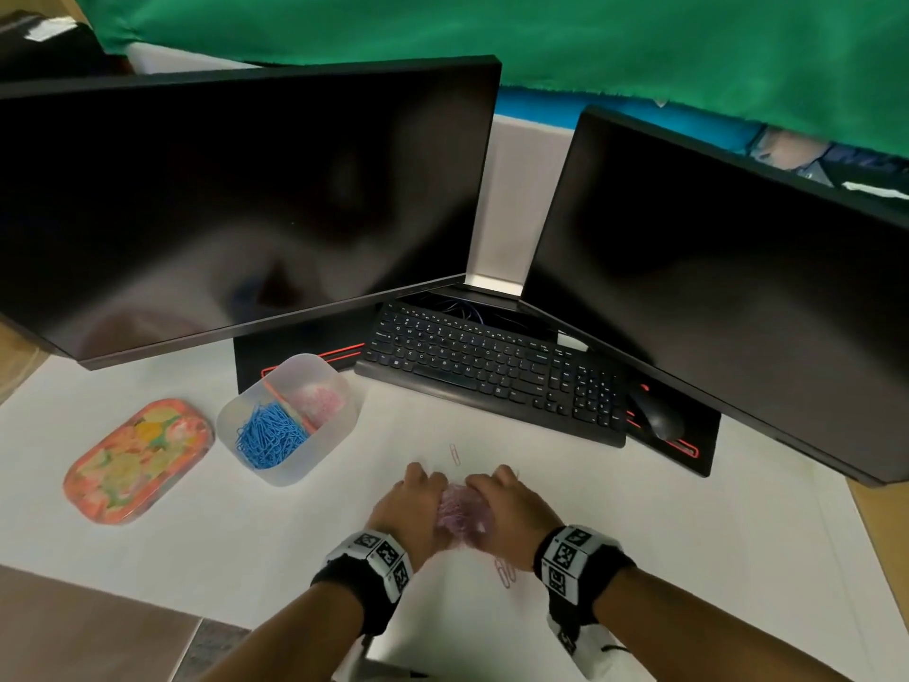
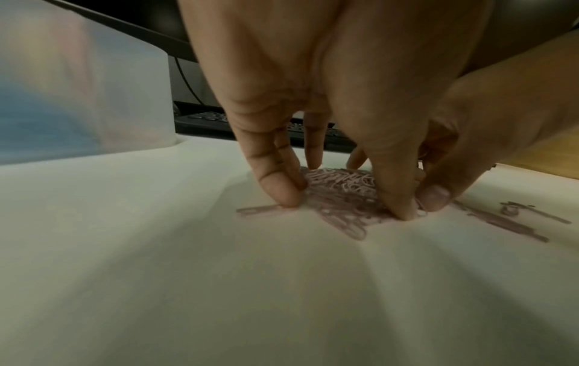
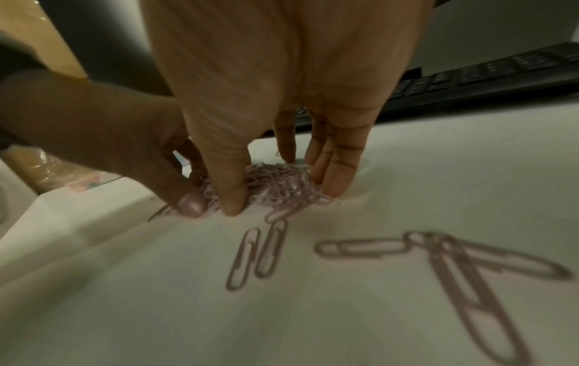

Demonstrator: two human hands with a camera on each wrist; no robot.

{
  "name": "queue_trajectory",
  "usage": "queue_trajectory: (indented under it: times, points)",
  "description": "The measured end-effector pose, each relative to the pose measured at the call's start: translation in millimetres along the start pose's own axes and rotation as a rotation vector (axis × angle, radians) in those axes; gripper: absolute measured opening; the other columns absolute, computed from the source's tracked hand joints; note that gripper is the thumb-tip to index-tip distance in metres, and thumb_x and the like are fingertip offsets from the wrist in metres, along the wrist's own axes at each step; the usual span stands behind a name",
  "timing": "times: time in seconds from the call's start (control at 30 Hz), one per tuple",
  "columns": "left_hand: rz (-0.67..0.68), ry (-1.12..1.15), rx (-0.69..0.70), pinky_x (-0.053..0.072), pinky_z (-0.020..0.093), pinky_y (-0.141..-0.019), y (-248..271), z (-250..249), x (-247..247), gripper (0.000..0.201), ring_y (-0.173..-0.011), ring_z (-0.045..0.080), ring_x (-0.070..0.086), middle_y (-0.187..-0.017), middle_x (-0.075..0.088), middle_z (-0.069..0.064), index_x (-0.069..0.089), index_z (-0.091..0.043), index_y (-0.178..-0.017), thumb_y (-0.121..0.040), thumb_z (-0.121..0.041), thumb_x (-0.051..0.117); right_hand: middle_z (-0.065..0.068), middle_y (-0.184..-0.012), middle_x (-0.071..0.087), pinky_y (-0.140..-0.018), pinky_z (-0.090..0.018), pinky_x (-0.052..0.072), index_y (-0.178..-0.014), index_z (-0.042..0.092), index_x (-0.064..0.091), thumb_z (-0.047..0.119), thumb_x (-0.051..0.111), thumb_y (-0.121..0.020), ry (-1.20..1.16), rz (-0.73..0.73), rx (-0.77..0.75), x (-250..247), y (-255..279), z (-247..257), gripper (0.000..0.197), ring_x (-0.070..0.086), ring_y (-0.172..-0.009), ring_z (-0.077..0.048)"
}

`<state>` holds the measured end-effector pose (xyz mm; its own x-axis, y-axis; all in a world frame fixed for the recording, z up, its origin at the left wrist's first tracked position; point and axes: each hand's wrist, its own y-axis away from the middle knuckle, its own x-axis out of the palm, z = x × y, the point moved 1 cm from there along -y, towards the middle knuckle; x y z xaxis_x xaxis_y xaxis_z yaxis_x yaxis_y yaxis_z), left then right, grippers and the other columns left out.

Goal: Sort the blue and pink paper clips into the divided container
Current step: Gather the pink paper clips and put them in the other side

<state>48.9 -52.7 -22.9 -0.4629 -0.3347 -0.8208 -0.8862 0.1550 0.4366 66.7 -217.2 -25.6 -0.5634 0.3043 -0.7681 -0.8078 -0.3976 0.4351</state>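
Note:
A heap of pink paper clips (image 1: 460, 514) lies on the white table. My left hand (image 1: 408, 504) and right hand (image 1: 511, 509) cup it from both sides, fingertips down on the surface. In the left wrist view the left hand (image 2: 341, 203) brackets the heap (image 2: 338, 183) between thumb and fingers. The right wrist view shows the right hand (image 3: 282, 195) doing the same to the heap (image 3: 278, 178). Loose pink clips (image 1: 455, 454) (image 3: 257, 255) lie around the hands. The divided container (image 1: 315, 460) stands to the left, with blue clips (image 1: 268, 435) in the near half and pink clips (image 1: 319, 398) in the far half.
A floral oval tin (image 1: 140, 460) lies left of the container. Behind the hands sit a black keyboard (image 1: 492, 371) and mouse (image 1: 656, 415), under two dark monitors (image 1: 236, 199) (image 1: 728, 287). The table's near edge runs just behind my wrists.

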Motion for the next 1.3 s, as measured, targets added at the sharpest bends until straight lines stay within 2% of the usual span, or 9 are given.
queue_trajectory:
  times: [0.2,0.4,0.57,0.7,0.8,0.9,0.97,1.13,1.3]
  points:
    - [-0.060,0.049,0.037,0.051,0.033,-0.082,-7,8,-5,0.029,-0.094,0.025,0.062,-0.109,0.055,0.004,0.062,-0.023,-0.116,-0.088,-0.027,0.055,-0.005,-0.104,0.059,-0.082,-0.035,0.050,-0.110,0.017,0.063,0.024,0.053,-0.089,0.039,-0.017,-0.061,-9,-13,8,0.025,0.059,-0.095,-0.027]
    - [-0.061,0.025,0.039,0.052,0.032,-0.079,-13,12,-10,0.026,-0.093,0.023,0.061,-0.101,0.066,0.006,0.069,-0.018,-0.105,-0.087,-0.016,0.049,-0.009,-0.095,0.064,-0.078,-0.034,0.051,-0.098,0.010,0.070,0.014,0.046,-0.090,0.041,-0.033,-0.070,-15,-15,7,0.025,0.061,-0.090,-0.027]
    - [-0.074,0.056,0.040,0.052,0.030,-0.075,-12,13,-18,0.025,-0.086,0.022,0.063,-0.094,0.071,0.004,0.072,-0.018,-0.095,-0.086,-0.016,0.049,-0.009,-0.091,0.068,-0.071,-0.029,0.051,-0.095,0.011,0.073,0.014,0.050,-0.090,-0.030,-0.053,-0.067,-19,-14,8,0.023,0.063,-0.083,-0.024]
    - [-0.117,0.114,0.052,0.050,0.028,-0.072,-5,10,-30,0.020,-0.082,0.020,0.063,-0.088,0.072,0.003,0.073,-0.016,-0.088,-0.086,-0.019,0.053,-0.006,-0.091,0.072,-0.074,-0.026,0.054,-0.095,0.011,0.074,0.012,0.057,-0.088,-0.125,-0.076,-0.058,-22,-12,7,0.019,0.064,-0.080,-0.017]
    - [-0.199,0.179,0.083,0.048,0.024,-0.074,3,11,-43,0.018,-0.084,0.017,0.064,-0.090,0.073,0.000,0.074,-0.019,-0.092,-0.087,-0.020,0.058,-0.005,-0.098,0.072,-0.078,-0.019,0.050,-0.101,0.009,0.073,0.009,0.058,-0.087,-0.164,-0.081,-0.042,-25,-13,7,0.021,0.066,-0.088,-0.016]
    - [-0.282,0.223,0.087,0.048,0.024,-0.076,13,18,-62,0.017,-0.083,0.014,0.062,-0.092,0.072,-0.003,0.074,-0.022,-0.096,-0.087,-0.024,0.060,-0.005,-0.096,0.072,-0.070,-0.007,0.045,-0.103,0.009,0.073,0.010,0.059,-0.087,-0.199,-0.092,-0.027,-27,-14,10,0.021,0.065,-0.085,-0.013]
    - [-0.336,0.266,0.061,0.051,0.025,-0.075,18,27,-78,0.015,-0.078,0.011,0.062,-0.089,0.072,-0.006,0.074,-0.023,-0.095,-0.089,-0.027,0.061,-0.002,-0.092,0.072,-0.065,-0.002,0.042,-0.103,0.009,0.073,0.011,0.061,-0.087,-0.248,-0.099,-0.026,-29,-15,14,0.020,0.063,-0.079,-0.006]
    - [-0.464,0.376,-0.106,0.051,0.024,-0.076,15,61,-125,0.013,-0.076,0.014,0.066,-0.081,0.073,-0.006,0.075,-0.021,-0.085,-0.089,-0.024,0.063,0.015,-0.060,0.062,-0.056,-0.007,0.041,-0.087,0.015,0.076,0.018,0.067,-0.087,-0.373,-0.102,-0.055,-41,-17,37,0.009,0.056,-0.056,0.010]
    - [-0.481,0.221,-0.268,0.049,0.023,-0.075,2,92,-150,0.015,-0.080,0.023,0.067,-0.083,0.074,0.003,0.076,-0.018,-0.084,-0.088,-0.023,0.062,0.024,-0.047,0.054,-0.051,-0.007,0.036,-0.066,0.027,0.067,0.020,0.067,-0.087,-0.399,-0.119,-0.139,-63,-27,77,0.022,0.049,-0.048,0.005]
